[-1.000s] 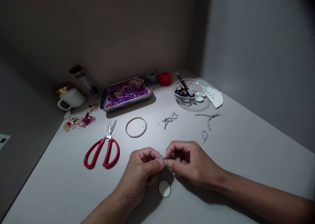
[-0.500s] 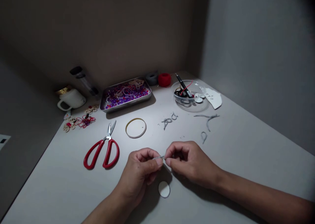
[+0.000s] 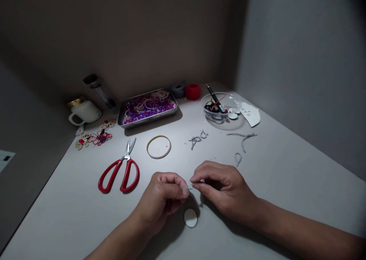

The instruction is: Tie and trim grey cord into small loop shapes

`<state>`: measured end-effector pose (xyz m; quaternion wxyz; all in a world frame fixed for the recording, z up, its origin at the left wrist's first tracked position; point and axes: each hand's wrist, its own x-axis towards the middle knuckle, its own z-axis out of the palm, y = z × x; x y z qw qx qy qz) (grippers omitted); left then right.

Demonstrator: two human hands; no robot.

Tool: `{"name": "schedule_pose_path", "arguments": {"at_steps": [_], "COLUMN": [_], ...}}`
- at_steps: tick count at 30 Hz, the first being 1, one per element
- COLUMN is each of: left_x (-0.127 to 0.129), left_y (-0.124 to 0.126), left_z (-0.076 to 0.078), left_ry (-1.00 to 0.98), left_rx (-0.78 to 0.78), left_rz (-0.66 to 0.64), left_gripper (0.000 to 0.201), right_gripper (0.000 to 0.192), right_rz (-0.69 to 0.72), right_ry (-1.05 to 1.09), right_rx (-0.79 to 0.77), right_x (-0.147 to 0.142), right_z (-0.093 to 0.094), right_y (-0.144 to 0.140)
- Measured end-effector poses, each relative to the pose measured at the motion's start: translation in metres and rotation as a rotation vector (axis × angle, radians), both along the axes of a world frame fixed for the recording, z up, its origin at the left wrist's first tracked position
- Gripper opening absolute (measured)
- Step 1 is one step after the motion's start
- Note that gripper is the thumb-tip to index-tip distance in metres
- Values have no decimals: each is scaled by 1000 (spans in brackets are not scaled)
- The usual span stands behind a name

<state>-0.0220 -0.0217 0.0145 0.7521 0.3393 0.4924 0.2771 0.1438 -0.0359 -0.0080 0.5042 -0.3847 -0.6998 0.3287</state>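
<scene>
Between thumb and forefinger my left hand (image 3: 166, 195) pinches a thin grey cord (image 3: 189, 188), whose short end pokes out toward the right. My right hand (image 3: 223, 183) is also closed in a pinch, a small gap away from the left fingertips. A bit of grey shows at its fingers, probably cord, largely hidden. On the table just below both hands lies a small white disc (image 3: 190, 218) with a dark edge. Loose grey cord pieces (image 3: 199, 138) lie curled beyond the hands, with a small cord loop (image 3: 238, 159) nearer the right hand.
Red-handled scissors (image 3: 127, 168) lie partly open at left, beside a ring (image 3: 147, 149). Farther back are a metal tray (image 3: 151, 119) of beads, a red cord ball (image 3: 193, 92), a grey cord ball (image 3: 177, 90), a clear dish (image 3: 207, 119) with a pen, and a mug (image 3: 88, 112).
My right fingertips have drawn slightly apart from the left ones, and the right hand has turned a little. The left hand keeps its pinch on the cord. The whole view has shifted slightly.
</scene>
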Motion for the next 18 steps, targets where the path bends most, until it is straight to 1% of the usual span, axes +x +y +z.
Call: {"name": "schedule_pose_path", "arguments": {"at_steps": [4,7,9,14,16,18], "left_x": [2,4,5,4,3,2], "left_y": [0,-1,-2,-4,-5,-6], "left_z": [3,6,6,1,-1,-1], "left_ry": [31,77,106,125,126,148], "left_rx": [-24,-30,-34,15,67,146], "left_rz": [-11,-15,8,85,119,148], "left_gripper": [2,3,3,3,4,6], "right_gripper": [19,23,26,17,17,16], "right_rz": [52,102,139,161,199,241], "right_ry": [-48,-172,-261,-421,-486,-497], "right_rx": [199,297,378,625,652,611], "right_x": [3,7,9,10,10,10], "right_z": [-2,-1,2,13,15,15], "right_y": [-3,-4,-4,-2,-3,-7]}}
